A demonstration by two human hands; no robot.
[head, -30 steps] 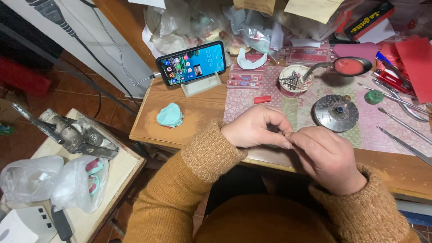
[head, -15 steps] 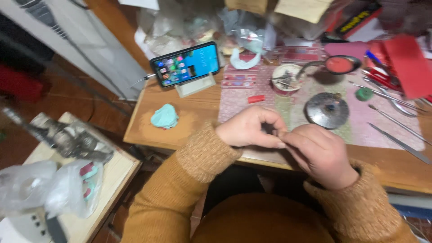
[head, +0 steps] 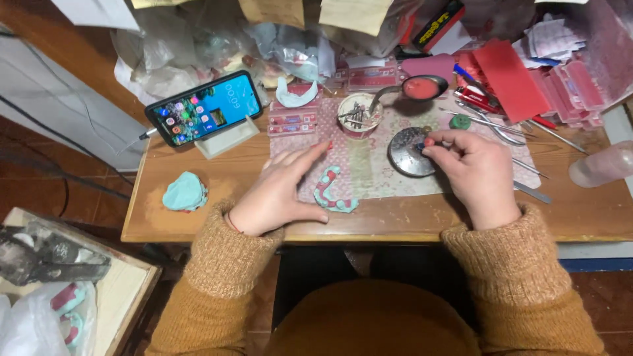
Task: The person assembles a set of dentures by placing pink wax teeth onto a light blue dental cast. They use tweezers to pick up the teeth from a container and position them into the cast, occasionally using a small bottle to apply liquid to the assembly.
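Pink and teal, the curved dental piece (head: 333, 192) lies on the mat just beside my flat, open left hand (head: 282, 192). My right hand (head: 473, 170) pinches something small over the metal disc (head: 410, 151); I fear dropping it into clutter.

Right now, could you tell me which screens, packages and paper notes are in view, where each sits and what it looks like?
Phone: on a pale stand at the bench's back left, lying sideways, screen lit blue with small coloured icons.
Paper notes: hanging along the top edge, yellowish rectangles.
Box: top centre, tilted, black and red with a yellow label.
Red packets: back right, flat, stacked.
Tooth cards: right of the phone, small pink strips.
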